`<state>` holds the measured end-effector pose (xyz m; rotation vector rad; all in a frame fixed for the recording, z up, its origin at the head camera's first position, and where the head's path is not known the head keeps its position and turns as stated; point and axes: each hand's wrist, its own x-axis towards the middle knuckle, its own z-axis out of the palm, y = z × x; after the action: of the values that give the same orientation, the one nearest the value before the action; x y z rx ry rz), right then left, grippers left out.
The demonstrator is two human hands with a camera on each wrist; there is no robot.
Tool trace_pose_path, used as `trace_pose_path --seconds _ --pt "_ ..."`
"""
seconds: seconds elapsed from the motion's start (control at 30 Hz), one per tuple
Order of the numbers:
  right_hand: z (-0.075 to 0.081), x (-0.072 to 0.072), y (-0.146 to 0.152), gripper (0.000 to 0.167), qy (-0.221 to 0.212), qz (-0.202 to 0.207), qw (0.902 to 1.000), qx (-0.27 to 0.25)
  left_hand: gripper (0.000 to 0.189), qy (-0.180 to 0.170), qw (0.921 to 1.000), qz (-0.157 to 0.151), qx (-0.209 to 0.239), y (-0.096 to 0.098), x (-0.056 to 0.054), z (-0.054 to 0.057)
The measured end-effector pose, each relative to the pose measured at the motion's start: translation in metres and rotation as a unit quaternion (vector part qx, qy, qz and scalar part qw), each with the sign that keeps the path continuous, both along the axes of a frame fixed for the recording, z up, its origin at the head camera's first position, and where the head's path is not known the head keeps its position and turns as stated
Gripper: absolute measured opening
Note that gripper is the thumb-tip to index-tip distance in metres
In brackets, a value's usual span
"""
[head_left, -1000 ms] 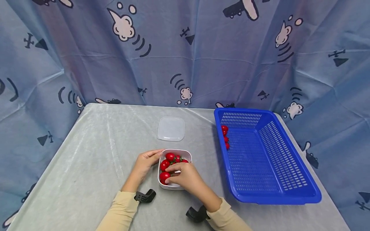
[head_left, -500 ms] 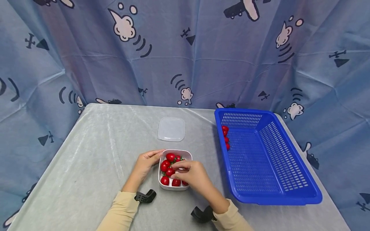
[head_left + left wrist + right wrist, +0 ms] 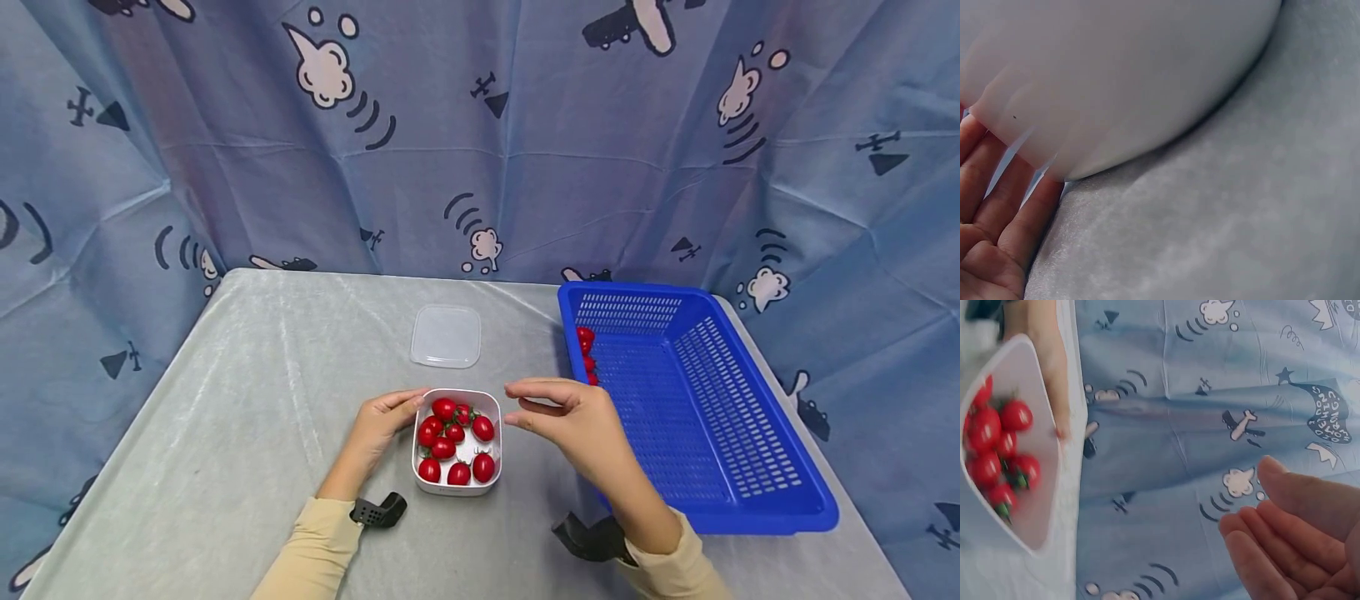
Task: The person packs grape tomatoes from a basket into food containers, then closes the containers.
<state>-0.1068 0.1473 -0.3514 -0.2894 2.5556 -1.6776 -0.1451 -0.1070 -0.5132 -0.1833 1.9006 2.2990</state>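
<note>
A small white square box [image 3: 459, 490] sits on the table, holding several red cherry tomatoes [image 3: 443, 448], some with green stems. My left hand [image 3: 380, 417] rests against the box's left side, near its far corner. In the left wrist view its straight fingers [image 3: 1032, 219] touch the white outer wall. To the right of the box, my right hand [image 3: 577, 417] is raised between it and the blue basket. Its thumb and fingers stand apart with nothing between them, as the right wrist view [image 3: 1297, 531] also shows.
A blue plastic basket [image 3: 757, 400] stands at the right, with several red tomatoes [image 3: 586, 340] along its left inner side. Behind the box lies a clear square lid [image 3: 446, 337]. A patterned blue curtain [image 3: 420, 167] hangs behind the grey cloth-covered table [image 3: 247, 375].
My right hand has lifted out of the white box and moved right toward the basket, uncovering the tomatoes inside. The left hand has stayed at the box.
</note>
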Motion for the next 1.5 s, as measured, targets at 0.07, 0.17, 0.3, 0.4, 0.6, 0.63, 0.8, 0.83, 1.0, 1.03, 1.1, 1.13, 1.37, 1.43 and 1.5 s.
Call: trace_pose_path --seconds 0.07,0.17,0.3,0.4,0.6,0.63,0.8,0.83,1.0,1.03,1.1,1.13,1.37,1.43,1.5 --pt "0.007 -0.004 0.008 0.029 0.009 -0.008 0.9998 0.016 0.036 0.000 1.0000 0.000 0.001 0.001 0.000 0.001" --pt "0.017 -0.012 0.019 0.032 0.015 -0.026 0.9986 0.043 0.036 -0.004 1.0000 0.001 0.005 0.001 0.001 0.002" --pt "0.027 -0.026 0.034 0.036 0.013 -0.053 0.9963 0.066 0.036 -0.006 1.0000 0.002 0.004 0.001 0.001 0.003" --pt "0.030 -0.037 0.044 0.040 0.011 -0.066 0.9959 0.061 0.036 -0.006 1.0000 0.001 0.003 0.001 0.001 0.003" --pt "0.027 -0.056 0.060 0.043 0.008 -0.089 0.9944 0.057 0.037 -0.003 1.0000 -0.001 0.004 0.001 0.001 0.002" --pt "0.026 -0.059 0.063 0.042 0.007 -0.093 0.9940 0.058 0.037 -0.003 1.0000 -0.002 0.004 0.001 0.001 0.002" --pt "0.018 -0.073 0.076 0.045 0.002 -0.108 0.9930 0.049 0.038 -0.001 1.0000 -0.004 0.004 0.001 0.001 0.001" --pt "0.017 -0.075 0.078 0.046 0.003 -0.111 0.9927 0.048 0.038 -0.001 1.0000 -0.004 0.004 0.001 0.001 0.001" --pt "0.011 -0.090 0.090 0.046 0.014 -0.121 0.9904 0.064 0.038 -0.004 1.0000 -0.003 0.003 0.001 0.000 0.001" --pt "0.009 -0.092 0.092 0.045 0.016 -0.123 0.9899 0.068 0.038 -0.004 1.0000 -0.003 0.001 0.001 0.000 0.001" --pt "0.006 -0.098 0.095 0.045 0.014 -0.127 0.9894 0.069 0.037 -0.004 1.0000 -0.002 -0.003 0.001 0.000 0.001" --pt "0.004 -0.100 0.097 0.046 0.012 -0.129 0.9892 0.069 0.037 -0.005 1.0000 -0.001 -0.005 0.001 0.000 0.001" --pt "-0.008 -0.121 0.107 0.054 -0.007 -0.136 0.9895 0.049 0.037 -0.004 1.0000 0.002 0.000 0.002 0.001 0.002" --pt "-0.012 -0.127 0.110 0.055 -0.013 -0.136 0.9896 0.045 0.036 0.000 1.0000 0.004 0.001 0.002 0.002 0.002" --pt "-0.015 -0.132 0.113 0.053 -0.020 -0.138 0.9895 0.039 0.035 0.001 1.0000 0.007 0.000 0.002 0.002 0.003"
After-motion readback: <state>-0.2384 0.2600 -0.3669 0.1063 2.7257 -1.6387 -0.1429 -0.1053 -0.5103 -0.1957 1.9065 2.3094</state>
